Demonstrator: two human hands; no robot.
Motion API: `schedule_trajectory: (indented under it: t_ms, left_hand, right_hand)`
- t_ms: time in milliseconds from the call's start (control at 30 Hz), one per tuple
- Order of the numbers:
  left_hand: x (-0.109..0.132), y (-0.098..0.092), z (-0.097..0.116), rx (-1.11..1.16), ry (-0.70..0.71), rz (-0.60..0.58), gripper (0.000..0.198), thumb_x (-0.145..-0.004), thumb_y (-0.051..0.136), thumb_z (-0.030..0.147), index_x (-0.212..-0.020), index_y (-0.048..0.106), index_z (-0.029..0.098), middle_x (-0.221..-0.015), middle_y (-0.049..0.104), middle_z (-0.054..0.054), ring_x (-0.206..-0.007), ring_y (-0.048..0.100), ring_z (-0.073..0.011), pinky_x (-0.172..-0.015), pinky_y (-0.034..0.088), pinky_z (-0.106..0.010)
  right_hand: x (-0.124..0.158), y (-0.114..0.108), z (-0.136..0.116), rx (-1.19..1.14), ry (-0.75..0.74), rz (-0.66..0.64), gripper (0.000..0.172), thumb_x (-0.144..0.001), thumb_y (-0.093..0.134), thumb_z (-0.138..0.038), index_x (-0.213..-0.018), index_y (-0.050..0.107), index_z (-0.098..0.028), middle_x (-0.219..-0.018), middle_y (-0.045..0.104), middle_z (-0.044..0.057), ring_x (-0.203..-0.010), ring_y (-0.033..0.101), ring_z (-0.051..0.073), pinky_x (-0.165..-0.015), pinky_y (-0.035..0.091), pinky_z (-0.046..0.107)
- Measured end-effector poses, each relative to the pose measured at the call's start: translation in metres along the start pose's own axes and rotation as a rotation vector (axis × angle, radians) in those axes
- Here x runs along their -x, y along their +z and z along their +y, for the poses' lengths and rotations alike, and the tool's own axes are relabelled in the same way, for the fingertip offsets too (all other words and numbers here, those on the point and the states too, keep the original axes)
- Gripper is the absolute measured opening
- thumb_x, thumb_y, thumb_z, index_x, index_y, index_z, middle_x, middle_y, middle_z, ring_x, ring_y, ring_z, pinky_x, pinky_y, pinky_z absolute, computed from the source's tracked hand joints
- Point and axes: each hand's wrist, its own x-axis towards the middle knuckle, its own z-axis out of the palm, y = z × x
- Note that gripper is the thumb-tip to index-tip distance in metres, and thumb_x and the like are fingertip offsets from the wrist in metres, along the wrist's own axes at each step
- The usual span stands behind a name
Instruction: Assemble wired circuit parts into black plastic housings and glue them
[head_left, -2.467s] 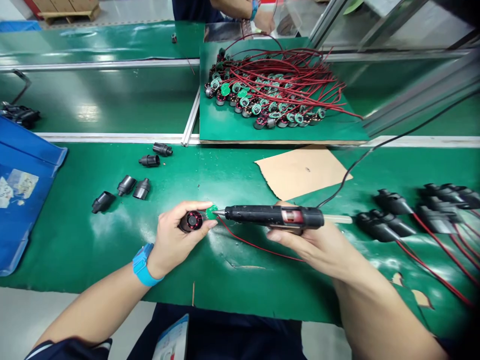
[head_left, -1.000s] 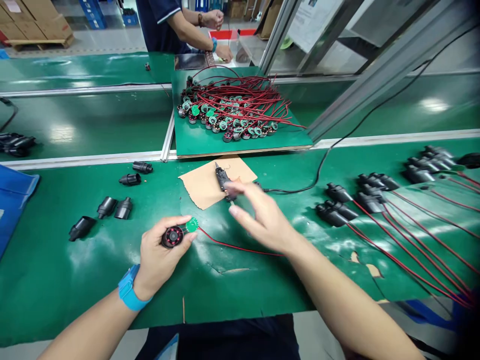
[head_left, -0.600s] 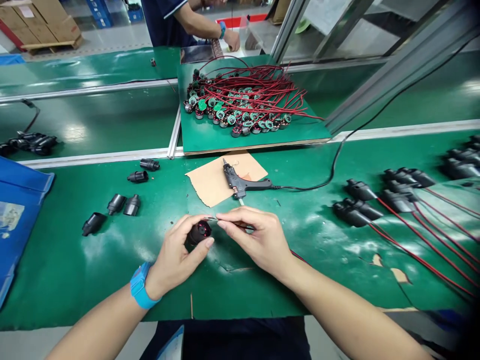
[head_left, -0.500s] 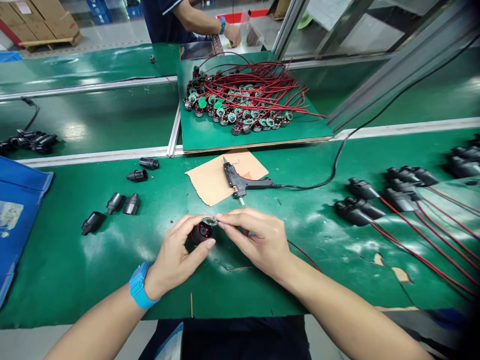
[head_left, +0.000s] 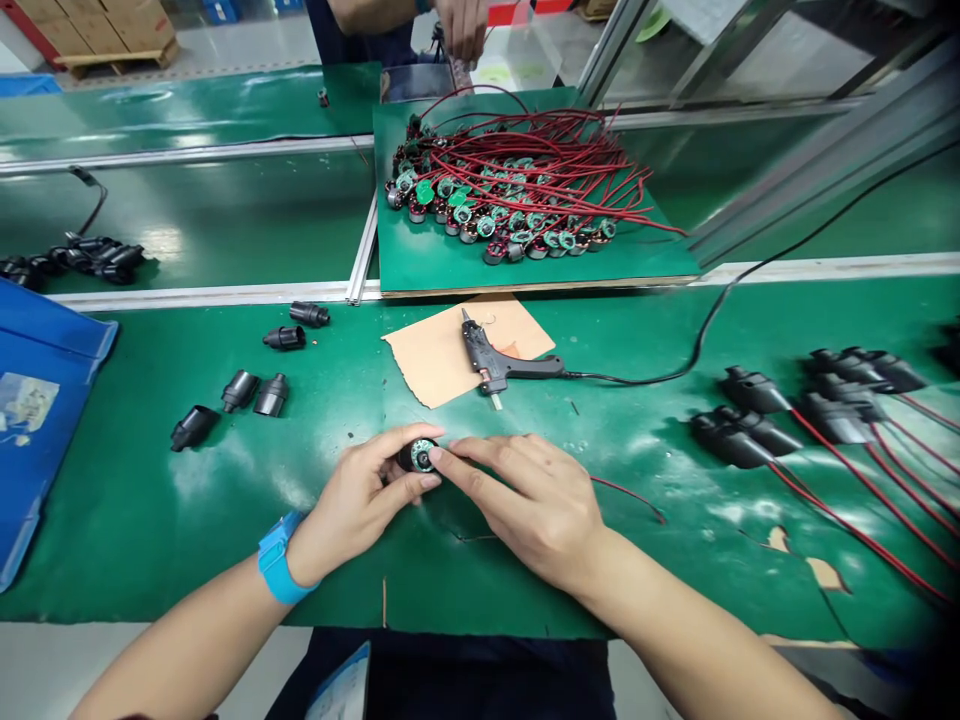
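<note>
My left hand (head_left: pixel 358 493) is curled round a small black cylindrical housing (head_left: pixel 406 456), its open end turned toward my right hand. A round green circuit board (head_left: pixel 421 452) with a dark centre sits at that open end. The fingertips of my right hand (head_left: pixel 536 497) are closed at the board's right edge; exactly how they grip it is partly hidden. A red wire (head_left: pixel 626 490) trails out from behind my right hand onto the green table. Beyond my hands a black glue gun (head_left: pixel 510 362) lies on a piece of brown cardboard (head_left: pixel 427 355).
Several loose black housings (head_left: pixel 271 395) lie to the left, beside a blue bin (head_left: pixel 56 400). Housings with red wires (head_left: pixel 750 438) are at the right. A raised green board (head_left: pixel 427 270) bears several motors with red wires. A co-worker's hand (head_left: pixel 461 28) is beyond it.
The circuit board, earlier tilted above the housing's opening in my right fingers, now faces me flat at the opening. The co-worker's hand has shifted. The whole view has moved slightly.
</note>
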Motion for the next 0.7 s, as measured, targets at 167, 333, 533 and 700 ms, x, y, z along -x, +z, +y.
schedule_trajectory:
  t_ms: [167, 333, 533, 700]
  left_hand:
    - [0.001, 0.0, 0.007, 0.117, -0.017, -0.013, 0.045, -0.096, 0.065, 0.032, -0.14, 0.061, 0.025, -0.097, 0.075, -0.006, -0.077, 0.07, -0.0182, -0.069, 0.062, -0.029]
    - [-0.003, 0.003, 0.009, 0.157, -0.04, 0.045, 0.03, -0.1, 0.055, 0.03, -0.126, 0.068, 0.021, -0.096, 0.078, -0.007, -0.085, 0.074, -0.0201, -0.077, 0.064, -0.032]
    - [-0.005, 0.004, 0.002, 0.196, -0.037, 0.103, 0.028, -0.098, 0.056, 0.025, -0.124, 0.065, 0.019, -0.104, 0.075, -0.008, -0.082, 0.074, -0.0173, -0.076, 0.062, -0.03]
    - [-0.003, 0.005, 0.004, 0.093, -0.038, 0.126, 0.028, -0.096, 0.053, 0.022, -0.121, 0.065, 0.021, -0.109, 0.074, -0.009, -0.085, 0.071, -0.0189, -0.072, 0.061, -0.031]
  right_hand:
    - [-0.004, -0.004, -0.01, 0.12, -0.053, -0.055, 0.03, -0.101, 0.048, -0.011, -0.112, 0.076, -0.014, -0.098, 0.079, 0.011, -0.079, 0.07, 0.021, -0.062, 0.051, 0.034]
    - [-0.006, 0.002, -0.01, -0.003, 0.009, -0.038, 0.027, -0.098, 0.053, -0.006, -0.113, 0.074, -0.015, -0.097, 0.08, 0.009, -0.079, 0.073, 0.019, -0.07, 0.058, 0.033]
    - [-0.006, -0.001, -0.007, -0.15, 0.255, -0.032, 0.033, -0.096, 0.065, -0.013, -0.127, 0.06, -0.023, -0.097, 0.08, 0.002, -0.078, 0.076, 0.015, -0.077, 0.062, 0.027]
    - [-0.006, 0.0, -0.021, -0.242, 0.231, 0.013, 0.038, -0.094, 0.066, -0.008, -0.127, 0.06, -0.025, -0.099, 0.081, -0.001, -0.072, 0.076, 0.013, -0.071, 0.063, 0.025]
